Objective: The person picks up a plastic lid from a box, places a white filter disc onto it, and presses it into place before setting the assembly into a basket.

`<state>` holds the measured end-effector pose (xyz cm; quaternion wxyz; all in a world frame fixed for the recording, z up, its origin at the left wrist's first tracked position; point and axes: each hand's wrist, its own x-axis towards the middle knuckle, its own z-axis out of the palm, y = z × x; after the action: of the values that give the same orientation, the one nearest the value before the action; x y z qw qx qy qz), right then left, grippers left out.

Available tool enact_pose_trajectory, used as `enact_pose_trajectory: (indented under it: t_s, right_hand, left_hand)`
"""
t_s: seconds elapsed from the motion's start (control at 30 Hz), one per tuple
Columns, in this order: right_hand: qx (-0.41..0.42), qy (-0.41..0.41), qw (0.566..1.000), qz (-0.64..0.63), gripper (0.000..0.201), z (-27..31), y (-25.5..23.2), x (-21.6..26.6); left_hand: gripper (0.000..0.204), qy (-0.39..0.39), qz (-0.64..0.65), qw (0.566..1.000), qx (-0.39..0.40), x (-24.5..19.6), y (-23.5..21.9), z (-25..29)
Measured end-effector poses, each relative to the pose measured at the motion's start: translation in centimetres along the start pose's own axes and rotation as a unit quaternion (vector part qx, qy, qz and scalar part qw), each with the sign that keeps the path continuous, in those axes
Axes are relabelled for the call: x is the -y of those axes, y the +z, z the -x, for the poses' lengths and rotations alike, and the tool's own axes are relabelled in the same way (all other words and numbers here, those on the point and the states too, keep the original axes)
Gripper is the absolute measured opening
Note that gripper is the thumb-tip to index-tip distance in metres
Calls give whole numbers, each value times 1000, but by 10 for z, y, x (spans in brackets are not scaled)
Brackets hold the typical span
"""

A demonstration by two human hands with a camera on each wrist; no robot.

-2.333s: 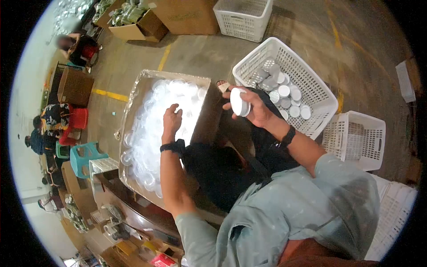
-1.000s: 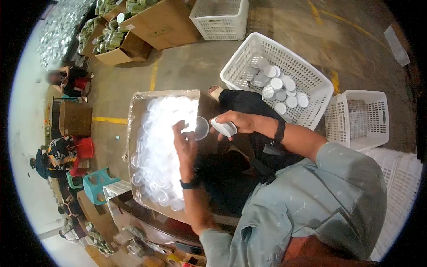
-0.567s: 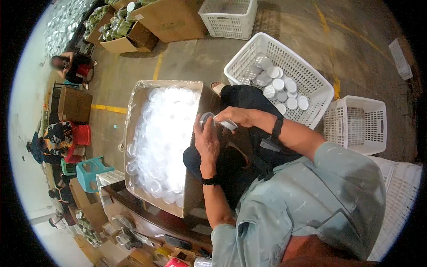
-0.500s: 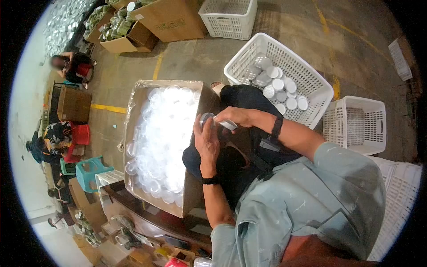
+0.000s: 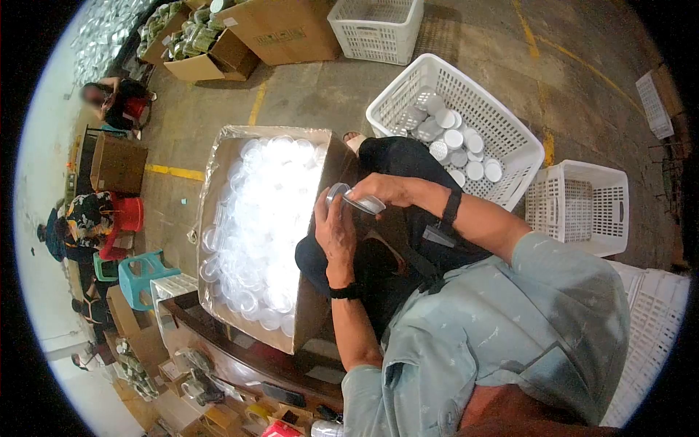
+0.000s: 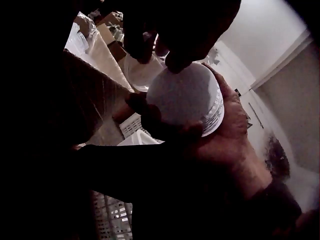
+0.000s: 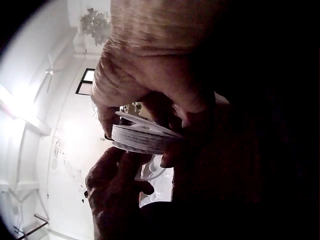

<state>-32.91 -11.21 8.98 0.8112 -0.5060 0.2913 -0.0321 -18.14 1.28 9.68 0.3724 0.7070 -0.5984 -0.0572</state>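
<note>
My left hand (image 5: pixel 336 237) and right hand (image 5: pixel 386 191) meet in front of my lap in the head view. The right hand grips a white round lid (image 6: pixel 182 95) with a ridged side, its flat face showing in the left wrist view. In the right wrist view a thin white disc (image 7: pixel 137 121) sits tilted over the ridged rim, open at one side. My left fingers hold a clear round plastic piece (image 5: pixel 336 192), and their tips touch the white lid. Beside them stands a carton (image 5: pixel 313 313) full of clear round plastic pieces (image 5: pixel 251 240).
A white basket (image 5: pixel 502 98) with several white lids (image 5: pixel 453 138) stands right of my knee. More white crates (image 5: pixel 579 207) stand farther right and at the back (image 5: pixel 375 33). Cartons of green-filled packs (image 5: pixel 196 36) are at the back left. Several people sit at the left.
My left hand has come from over the carton to the right hand with a clear round piece in its fingers. The right hand has turned the white lid and lowered it toward my lap.
</note>
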Motion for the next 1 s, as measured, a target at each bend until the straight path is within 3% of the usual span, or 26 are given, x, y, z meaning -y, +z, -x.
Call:
enact_pose_trajectory:
  t_s: [0.3, 0.4, 0.53, 0.6, 0.67, 0.73, 0.83, 0.93, 1.0]
  right_hand:
    - [22, 5, 1000, -14, 43, -4, -7, -5]
    - [-7, 0, 999, -41, 42, -3, -6, -3]
    - [-3, 4, 996, -87, 49, 3, -8, 3]
    - [-8, -70, 995, -64, 61, 9, -4, 6]
    - [9, -71, 997, -23, 70, 9, -1, 6]
    - [36, -93, 994, 37, 70, 10, 2, 2]
    - [31, -98, 993, 51, 68, 10, 3, 0]
    - [45, -108, 992, 43, 65, 10, 3, -1]
    - [52, -108, 992, 42, 65, 9, 4, -1]
  left_hand:
    - [16, 36, -11, 999, -24, -5, -6, -2]
    - [13, 11, 39, 999, -4, -3, -17, -1]
    - [16, -18, 96, 993, -59, 17, -23, 3]
    - [18, -234, 278, 930, -51, 18, -27, 8]
    - [22, -200, 289, 933, -81, 29, -19, 12]
    - [23, -251, 276, 928, -5, 32, -20, 11]
    - [33, -263, 286, 921, 27, 29, -23, 8]
    - [50, -219, 346, 911, -48, 10, -24, 5]
    - [55, -225, 347, 910, -35, 11, -26, 6]
